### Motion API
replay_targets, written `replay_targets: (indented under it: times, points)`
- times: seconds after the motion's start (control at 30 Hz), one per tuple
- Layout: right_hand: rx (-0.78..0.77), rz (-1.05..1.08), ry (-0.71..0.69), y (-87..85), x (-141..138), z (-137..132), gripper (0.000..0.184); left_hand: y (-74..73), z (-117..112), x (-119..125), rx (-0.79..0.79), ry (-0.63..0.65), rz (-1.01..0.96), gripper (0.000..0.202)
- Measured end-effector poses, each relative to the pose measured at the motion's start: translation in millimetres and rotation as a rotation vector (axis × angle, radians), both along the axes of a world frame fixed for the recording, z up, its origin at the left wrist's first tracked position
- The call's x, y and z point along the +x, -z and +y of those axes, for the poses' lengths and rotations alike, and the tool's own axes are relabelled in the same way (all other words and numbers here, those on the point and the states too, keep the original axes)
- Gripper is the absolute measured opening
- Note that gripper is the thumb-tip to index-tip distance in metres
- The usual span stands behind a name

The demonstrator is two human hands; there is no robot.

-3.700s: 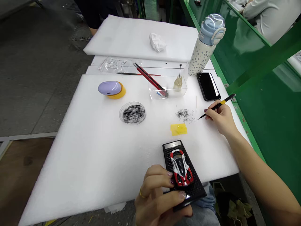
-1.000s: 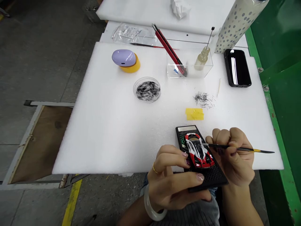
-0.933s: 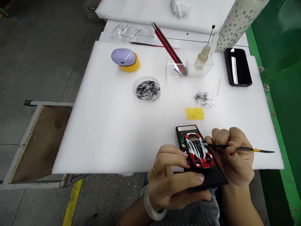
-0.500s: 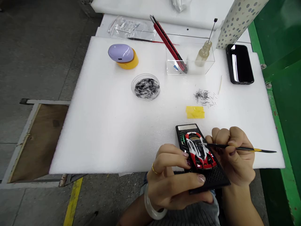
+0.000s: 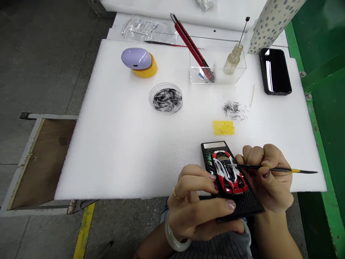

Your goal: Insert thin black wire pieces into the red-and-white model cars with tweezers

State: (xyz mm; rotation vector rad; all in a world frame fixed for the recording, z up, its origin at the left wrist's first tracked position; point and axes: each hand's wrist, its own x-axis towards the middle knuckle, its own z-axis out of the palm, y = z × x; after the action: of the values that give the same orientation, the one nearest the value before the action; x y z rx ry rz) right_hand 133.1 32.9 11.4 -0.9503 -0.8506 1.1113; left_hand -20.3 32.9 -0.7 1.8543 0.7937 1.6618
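Observation:
A red, white and black model car (image 5: 229, 173) sits on a black textured display base (image 5: 249, 203), tilted above the front edge of the foam-topped table. My left hand (image 5: 199, 205) is closed on the base, thumb and fingers at its left side and near edge, with fingertips close to the car. In my right hand (image 5: 272, 176) a thin paintbrush (image 5: 283, 169) is pinched, its fine tip at the car's roof and windscreen area. Whether the tip touches the car I cannot tell. Part of the base is hidden behind my fingers.
Beyond my hands lie yellow tape (image 5: 223, 127), loose black bristle-like pieces (image 5: 232, 109) and a round dish (image 5: 167, 99) of similar pieces. Farther back are a clear box (image 5: 195, 75) with a red cutter (image 5: 192, 46) and small bottle (image 5: 234, 59), a phone (image 5: 275, 72), and a purple-and-yellow object (image 5: 137, 59).
The camera view has shifted very slightly. My hands, the car on its base and the paintbrush keep nearly the same pose.

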Motion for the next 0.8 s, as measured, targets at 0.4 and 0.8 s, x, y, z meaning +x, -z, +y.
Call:
replay_targets:
  times: [0.4,0.8]
  points:
    - [0.047,0.117,-0.059,2.1,0.6,-0.6,0.018,0.4,1.0,0.4,0.004,0.006,-0.007,0.026]
    - [0.028,0.102,-0.049,1.2,0.9,-1.1,0.021,-0.5,0.5,0.6,-0.003,0.000,0.000,0.026]
